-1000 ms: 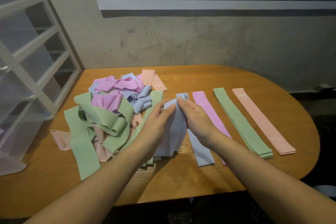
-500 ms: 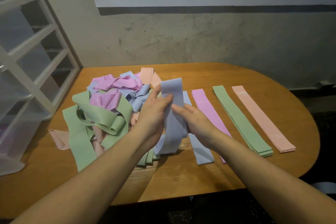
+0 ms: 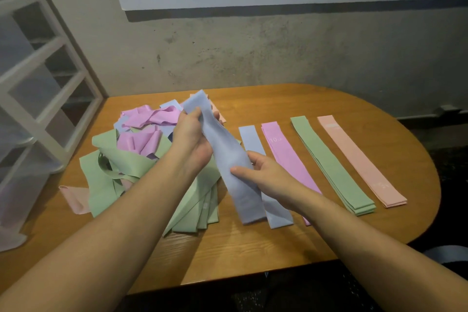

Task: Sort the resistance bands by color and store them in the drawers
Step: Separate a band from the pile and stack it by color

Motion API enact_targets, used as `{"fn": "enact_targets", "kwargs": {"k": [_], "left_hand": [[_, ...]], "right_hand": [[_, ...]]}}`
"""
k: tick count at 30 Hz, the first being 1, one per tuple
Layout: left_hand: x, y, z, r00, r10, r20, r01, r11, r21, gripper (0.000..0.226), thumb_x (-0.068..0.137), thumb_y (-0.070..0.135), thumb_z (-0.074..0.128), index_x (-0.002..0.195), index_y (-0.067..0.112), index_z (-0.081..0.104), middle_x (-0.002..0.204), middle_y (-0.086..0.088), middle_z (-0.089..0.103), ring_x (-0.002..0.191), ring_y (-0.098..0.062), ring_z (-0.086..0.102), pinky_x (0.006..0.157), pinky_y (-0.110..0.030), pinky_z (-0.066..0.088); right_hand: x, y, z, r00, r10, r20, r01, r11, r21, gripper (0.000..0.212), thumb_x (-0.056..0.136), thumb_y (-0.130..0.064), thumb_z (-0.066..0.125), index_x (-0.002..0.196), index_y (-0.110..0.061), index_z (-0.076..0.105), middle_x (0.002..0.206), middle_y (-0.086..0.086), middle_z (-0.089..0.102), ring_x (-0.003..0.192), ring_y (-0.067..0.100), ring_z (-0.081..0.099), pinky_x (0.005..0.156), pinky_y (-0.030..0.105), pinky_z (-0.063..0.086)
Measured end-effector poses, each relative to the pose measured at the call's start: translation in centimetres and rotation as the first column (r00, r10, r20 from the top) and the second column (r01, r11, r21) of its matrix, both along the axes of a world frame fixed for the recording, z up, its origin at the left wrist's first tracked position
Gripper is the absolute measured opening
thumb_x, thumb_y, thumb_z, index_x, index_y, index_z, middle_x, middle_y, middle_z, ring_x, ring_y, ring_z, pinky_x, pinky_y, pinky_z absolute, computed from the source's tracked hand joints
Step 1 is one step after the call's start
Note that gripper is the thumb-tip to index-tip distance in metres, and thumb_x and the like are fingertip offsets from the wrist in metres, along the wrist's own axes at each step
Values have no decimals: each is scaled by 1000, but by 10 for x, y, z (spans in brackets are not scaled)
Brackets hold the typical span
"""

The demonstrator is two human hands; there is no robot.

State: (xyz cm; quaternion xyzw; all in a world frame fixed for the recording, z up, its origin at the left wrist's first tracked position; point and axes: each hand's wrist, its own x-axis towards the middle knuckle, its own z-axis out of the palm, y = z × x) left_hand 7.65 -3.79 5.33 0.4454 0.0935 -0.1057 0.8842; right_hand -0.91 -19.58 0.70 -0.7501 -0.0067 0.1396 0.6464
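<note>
Blue flat elastic resistance band (image 3: 228,159) slants across the frame's centre, gripped near its top by the left hand (image 3: 192,139) and pinched lower by the right hand (image 3: 266,172).

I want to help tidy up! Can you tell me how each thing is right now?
Left hand: grips the upper part of the held blue band.
Right hand: pinches that band lower down.
Held blue stretchy band: lifted, slanted, not yet laid down.
Flat blue band: laid straight.
Flat purple band: laid straight.
Green band stack: neat.
Pink band stack: neat.
Mixed band pile: tangled, unsorted.
White drawer unit: bands not yet stored.
</note>
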Motion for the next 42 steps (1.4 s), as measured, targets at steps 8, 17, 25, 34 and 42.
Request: {"fn": "enact_targets", "kwargs": {"k": [8, 17, 25, 34, 42], "left_hand": [[11, -13, -22, 984, 123, -132, -110, 989, 100, 50, 95, -11, 40, 136, 17, 48, 109, -11, 60, 88, -19, 64, 90, -43, 53], [25, -33, -40, 968, 117, -221, -72, 976, 203, 23, 94, 6, 41, 108, 6, 59, 90, -11, 64, 85, -26, 63, 77, -36, 52], [40, -65, -61, 991, -56, -126, 112, 854, 507, 25, 92, 6, 54, 116, 12, 60, 111, -13, 68, 102, -31, 65, 97, -49, 52], [57, -87, -71, 986, -124, -114, 168, 741, 651, 31, 98, 9, 58, 128, 16, 53, 102, -3, 65, 93, -20, 65, 82, -38, 57], [54, -88, -77, 975, -220, -40, 158, 554, 817, 43, 100, 13, 44, 143, 15, 48, 129, -2, 50, 120, -22, 46, 89, -32, 36]], "right_hand": [[-4, -11, -5, 998, 5, -70, -11, 996, -91, 19, 99, -41, 57, 118, -39, 60, 108, -6, 72, 95, 14, 72, 77, 32, 60], [-8, -29, -22, 977, 42, -207, -82, 978, -192, 26, 97, -39, 56, 122, -33, 51, 115, -2, 66, 101, 20, 68, 96, 45, 57], [-12, -45, -26, 982, -11, -186, -39, 964, -265, 28, 100, -44, 55, 125, -37, 46, 114, -13, 61, 100, 12, 65, 92, 36, 57], [-11, -59, -28, 990, -9, -141, -45, 926, -374, 47, 99, -43, 57, 142, -30, 46, 125, -8, 63, 107, 10, 64, 94, 39, 57], [-17, -61, -25, 977, -33, -211, -37, 946, -323, 53, 101, -38, 55, 149, -34, 33, 125, -5, 57, 100, 20, 66, 60, 28, 60]]}}
